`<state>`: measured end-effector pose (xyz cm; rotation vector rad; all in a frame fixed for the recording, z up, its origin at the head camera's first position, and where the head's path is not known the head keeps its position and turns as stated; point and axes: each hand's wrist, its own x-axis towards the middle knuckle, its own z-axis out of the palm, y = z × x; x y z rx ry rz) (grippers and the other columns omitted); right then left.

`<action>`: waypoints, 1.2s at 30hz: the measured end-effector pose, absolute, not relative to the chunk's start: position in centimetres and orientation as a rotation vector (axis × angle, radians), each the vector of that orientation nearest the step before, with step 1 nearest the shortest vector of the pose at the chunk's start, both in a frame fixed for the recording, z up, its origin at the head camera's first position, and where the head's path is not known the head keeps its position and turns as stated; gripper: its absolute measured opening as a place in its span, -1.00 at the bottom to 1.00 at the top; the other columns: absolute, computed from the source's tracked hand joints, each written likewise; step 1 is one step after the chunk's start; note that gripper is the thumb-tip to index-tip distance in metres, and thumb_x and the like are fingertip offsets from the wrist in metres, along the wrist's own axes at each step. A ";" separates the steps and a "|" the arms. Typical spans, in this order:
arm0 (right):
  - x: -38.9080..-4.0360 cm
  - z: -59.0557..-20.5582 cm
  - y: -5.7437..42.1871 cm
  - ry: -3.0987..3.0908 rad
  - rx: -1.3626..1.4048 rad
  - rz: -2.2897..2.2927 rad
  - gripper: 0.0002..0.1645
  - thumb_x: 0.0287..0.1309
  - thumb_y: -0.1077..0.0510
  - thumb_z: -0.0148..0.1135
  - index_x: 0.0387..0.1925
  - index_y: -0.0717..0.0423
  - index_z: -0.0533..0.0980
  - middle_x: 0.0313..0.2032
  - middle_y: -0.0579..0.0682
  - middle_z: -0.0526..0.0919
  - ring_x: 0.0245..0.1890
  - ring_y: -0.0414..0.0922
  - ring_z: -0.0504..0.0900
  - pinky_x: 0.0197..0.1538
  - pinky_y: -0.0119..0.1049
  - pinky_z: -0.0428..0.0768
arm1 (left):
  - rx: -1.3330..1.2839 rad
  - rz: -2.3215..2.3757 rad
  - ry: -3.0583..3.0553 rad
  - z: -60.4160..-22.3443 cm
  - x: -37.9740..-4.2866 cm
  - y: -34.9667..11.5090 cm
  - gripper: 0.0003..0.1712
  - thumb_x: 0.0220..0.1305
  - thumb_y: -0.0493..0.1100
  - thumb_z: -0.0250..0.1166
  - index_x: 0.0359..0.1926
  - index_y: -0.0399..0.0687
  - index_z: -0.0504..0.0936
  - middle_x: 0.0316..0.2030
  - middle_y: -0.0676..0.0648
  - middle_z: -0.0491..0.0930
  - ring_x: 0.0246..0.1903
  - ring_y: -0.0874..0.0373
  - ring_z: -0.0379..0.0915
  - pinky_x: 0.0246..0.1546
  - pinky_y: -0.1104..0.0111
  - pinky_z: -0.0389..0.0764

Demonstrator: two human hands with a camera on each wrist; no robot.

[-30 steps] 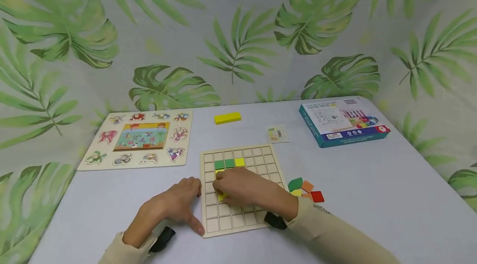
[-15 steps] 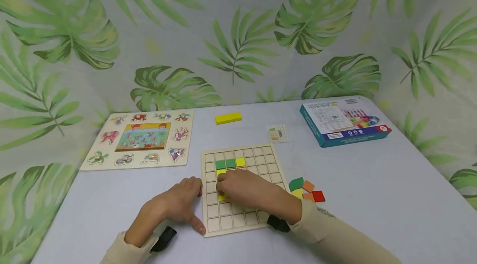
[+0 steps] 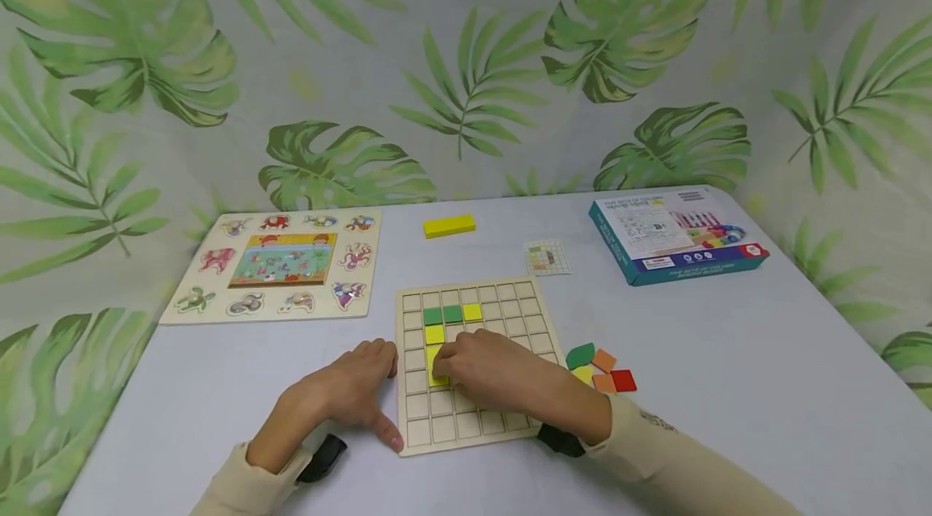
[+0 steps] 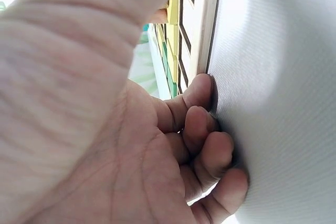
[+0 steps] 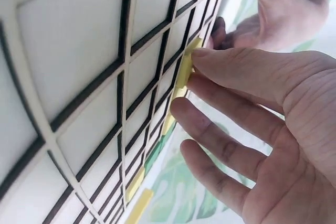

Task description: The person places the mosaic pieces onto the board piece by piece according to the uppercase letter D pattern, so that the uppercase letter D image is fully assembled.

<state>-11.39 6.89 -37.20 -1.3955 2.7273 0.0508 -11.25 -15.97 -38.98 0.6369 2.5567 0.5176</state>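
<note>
A wooden grid board (image 3: pixel 418 429) lies on the table. In the head view my left hand (image 3: pixel 345 387) rests against its left edge, thumb by the near corner, and the left wrist view shows bent fingertips (image 4: pixel 199 90) touching the edge and the cloth. Over the board, my right hand (image 3: pixel 491 366) pinches a yellow square tile (image 5: pixel 185 66) between thumb and index finger, its other fingers extended. Two green tiles (image 3: pixel 442 314) and a yellow tile (image 3: pixel 472 311) sit in an upper row. Another yellow tile (image 3: pixel 434 334) lies below the left green one, with more yellow beneath, partly hidden.
Loose green, orange, yellow and red pieces (image 3: pixel 623 380) lie right of the board. Behind it are a small pattern card (image 3: pixel 548 257) and a yellow block (image 3: pixel 449 226). A sea-animal peg puzzle (image 3: pixel 218 302) lies at left, a flat box (image 3: pixel 677 233) at back right.
My right hand has shifted slightly right and toward me, uncovering more of the yellow tiles in the left column. The left hand keeps its place at the board's edge.
</note>
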 end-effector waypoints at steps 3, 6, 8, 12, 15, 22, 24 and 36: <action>-11.0 -37.2 7.1 2.729 -1.412 0.068 -0.69 0.29 0.24 0.24 -0.02 -0.14 0.70 0.05 -0.20 0.71 -0.05 -0.15 0.68 0.01 -0.30 0.60 | 0.634 0.516 2.556 -39.0 -11.3 -15.9 -0.09 -0.45 0.25 0.72 -0.19 -0.04 0.35 -0.27 0.01 0.30 -0.18 0.09 0.19 -0.11 0.15 0.30; -10.5 -37.2 7.2 2.734 -1.425 0.120 -0.70 0.34 0.20 0.23 0.02 -0.13 0.68 0.08 -0.20 0.70 -0.03 -0.13 0.69 0.07 -0.26 0.61 | 0.636 0.517 2.560 -38.9 -11.3 -15.9 -0.09 -0.45 0.24 0.72 -0.19 -0.04 0.35 -0.27 0.01 0.31 -0.18 0.09 0.20 -0.10 0.14 0.31; -10.3 -37.2 7.2 2.747 -1.428 0.171 -0.71 0.36 0.17 0.22 0.05 -0.13 0.66 0.11 -0.19 0.68 -0.03 -0.13 0.69 0.10 -0.23 0.61 | 0.641 0.522 2.565 -38.8 -11.3 -15.9 -0.09 -0.46 0.23 0.72 -0.20 -0.05 0.35 -0.28 0.01 0.31 -0.19 0.09 0.19 -0.10 0.14 0.31; -9.9 -37.1 7.4 2.749 -1.414 0.185 -0.69 0.37 0.13 0.21 0.09 -0.12 0.63 0.16 -0.20 0.65 -0.06 -0.14 0.70 0.05 -0.23 0.63 | 0.647 0.531 2.567 -38.7 -11.2 -15.9 -0.09 -0.45 0.22 0.72 -0.20 -0.05 0.35 -0.28 0.01 0.30 -0.20 0.09 0.18 -0.13 0.17 0.30; -9.7 -37.1 7.7 2.725 -1.395 0.132 -0.64 0.35 0.11 0.23 0.15 -0.11 0.60 0.20 -0.20 0.62 -0.05 -0.14 0.68 0.05 -0.24 0.62 | 0.640 0.533 2.563 -38.8 -11.2 -15.9 -0.09 -0.45 0.23 0.72 -0.20 -0.05 0.35 -0.28 0.01 0.30 -0.20 0.10 0.18 -0.14 0.18 0.29; -9.6 -36.9 8.6 2.668 -1.331 0.023 -0.51 0.28 0.03 0.32 0.24 -0.15 0.55 0.26 -0.20 0.56 0.12 -0.10 0.63 0.24 -0.20 0.52 | 0.638 0.527 2.562 -38.9 -11.2 -15.9 -0.09 -0.46 0.22 0.72 -0.20 -0.06 0.34 -0.28 0.01 0.30 -0.21 0.09 0.18 -0.15 0.18 0.29; -9.6 -36.9 9.0 2.657 -1.319 -0.006 -0.53 0.29 0.02 0.30 0.23 -0.15 0.55 0.24 -0.21 0.58 0.14 -0.11 0.62 0.24 -0.20 0.51 | 0.634 0.528 2.560 -39.0 -11.2 -15.9 -0.09 -0.46 0.22 0.73 -0.20 -0.06 0.34 -0.28 0.01 0.30 -0.21 0.09 0.18 -0.16 0.19 0.29; -10.2 -36.3 12.9 2.723 -1.278 -0.222 -0.63 0.28 0.04 0.31 0.10 -0.02 0.61 0.05 -0.12 0.68 0.07 -0.09 0.64 0.18 -0.12 0.54 | 0.620 0.535 2.561 -38.8 -11.1 -15.8 -0.07 -0.47 0.20 0.74 -0.18 -0.08 0.36 -0.28 0.00 0.31 -0.22 0.08 0.18 -0.15 0.17 0.31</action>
